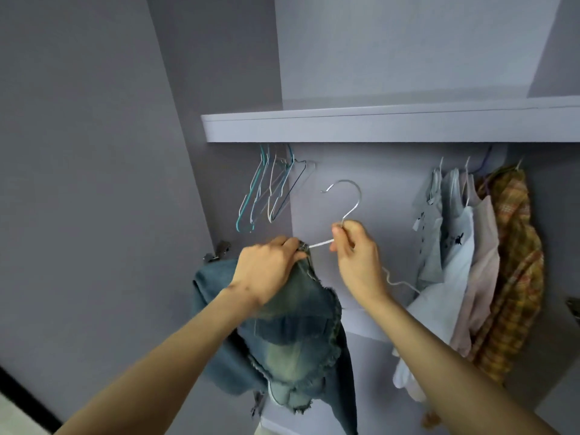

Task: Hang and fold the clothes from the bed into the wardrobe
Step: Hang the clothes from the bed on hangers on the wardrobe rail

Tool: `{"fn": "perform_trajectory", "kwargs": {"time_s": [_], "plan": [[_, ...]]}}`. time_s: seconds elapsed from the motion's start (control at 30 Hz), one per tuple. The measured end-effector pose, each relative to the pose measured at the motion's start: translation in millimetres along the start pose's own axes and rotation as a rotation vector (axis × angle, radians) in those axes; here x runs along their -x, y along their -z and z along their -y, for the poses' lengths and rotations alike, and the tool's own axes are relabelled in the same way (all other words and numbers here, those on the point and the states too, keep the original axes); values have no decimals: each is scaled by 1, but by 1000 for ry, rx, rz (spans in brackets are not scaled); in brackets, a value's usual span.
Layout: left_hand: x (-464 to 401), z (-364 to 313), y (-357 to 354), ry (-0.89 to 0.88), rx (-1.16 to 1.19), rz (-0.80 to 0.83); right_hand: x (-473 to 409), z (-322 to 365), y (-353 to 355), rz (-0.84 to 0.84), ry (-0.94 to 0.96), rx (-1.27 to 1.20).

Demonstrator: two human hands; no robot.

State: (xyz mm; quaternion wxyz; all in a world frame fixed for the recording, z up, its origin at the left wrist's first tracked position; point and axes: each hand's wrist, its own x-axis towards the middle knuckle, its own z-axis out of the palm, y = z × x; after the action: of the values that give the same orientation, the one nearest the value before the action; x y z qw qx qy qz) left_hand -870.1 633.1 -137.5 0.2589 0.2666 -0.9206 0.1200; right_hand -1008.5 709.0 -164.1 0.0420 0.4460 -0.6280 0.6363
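Starting at the left, a bunch of empty hangers (270, 189) dangles under the shelf (376, 127), thin wire ones in teal and white, so there are spares if this one bends. Just below them my left hand (266, 274) has its grip closed on the denim garment (292, 324), fingers bunched round the fabric at its top edge, where the left arm of the wire hanger (342, 215) enters the cloth. The denim hangs in front of the wardrobe, below both hands, draped over my left forearm. I judge it heavy and limp for its size — thick, frayed at the hems, not slippery, nothing fragile about it. It should be held at a seam or shoulder, where the cloth is doubled and won't stretch.

To the right, my right hand (354, 252) pinches the hanger at the base of its hook, thumb and fingers closed on the wire. The hanger is light and springy, and I expect it to flex under the denim's weight — so the neck is the sound place to hold. Its right arm runs out behind my wrist; I cannot tell whether it is inside any fabric.

Farthest right, hung clothes (470, 246) crowd together beside a plaid garment (514, 262).
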Motion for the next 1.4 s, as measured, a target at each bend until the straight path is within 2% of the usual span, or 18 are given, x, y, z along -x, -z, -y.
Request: {"fn": "perform_trajectory", "kwargs": {"time_s": [0.03, 0.13, 0.23, 0.3, 0.37, 0.43, 0.47, 0.6, 0.67, 0.77, 0.8, 0.87, 0.97, 1.03, 1.17, 1.3, 1.4], "plan": [[2, 3, -8, 101, 100, 46, 2, -1, 1, 4, 26, 20], [10, 16, -25, 394, 469, 31, 18, -5, 10, -43, 171, 58], [12, 19, -28, 639, 810, 11, 41, -24, 19, 43, 257, 52], [12, 19, -29, 766, 962, 0, 52, -40, 23, 119, 200, 52], [13, 20, -28, 837, 1106, -9, 59, -57, 20, 222, 62, 58], [14, 20, -30, 875, 1179, -8, 63, -59, 13, 345, -54, 30], [16, 19, -31, 888, 1173, -6, 65, -58, 8, 355, -74, -11], [21, 22, -29, 907, 1158, 8, 72, -38, -3, 235, -249, -189], [23, 25, -24, 919, 1186, 3, 76, -34, 1, 411, -337, -333], [28, 29, -15, 875, 1279, -55, 76, -27, 10, 902, -527, -395], [31, 31, -12, 837, 1308, -70, 74, -27, 11, 984, -584, -367], [37, 34, -7, 776, 1365, -79, 68, -31, 11, 961, -644, -293], [42, 43, 2, 704, 1405, -68, 59, -38, -1, 765, -601, -166], [43, 49, 11, 663, 1386, -61, 55, -39, -11, 714, -533, -150], [52, 62, 23, 655, 1292, -1, 53, -29, -35, 791, -388, -206], [62, 62, 29, 553, 1187, 113, 59, -12, -65, 953, -306, -245], [65, 55, 31, 461, 1122, 180, 66, 4, -82, 1057, -245, -187]]}}
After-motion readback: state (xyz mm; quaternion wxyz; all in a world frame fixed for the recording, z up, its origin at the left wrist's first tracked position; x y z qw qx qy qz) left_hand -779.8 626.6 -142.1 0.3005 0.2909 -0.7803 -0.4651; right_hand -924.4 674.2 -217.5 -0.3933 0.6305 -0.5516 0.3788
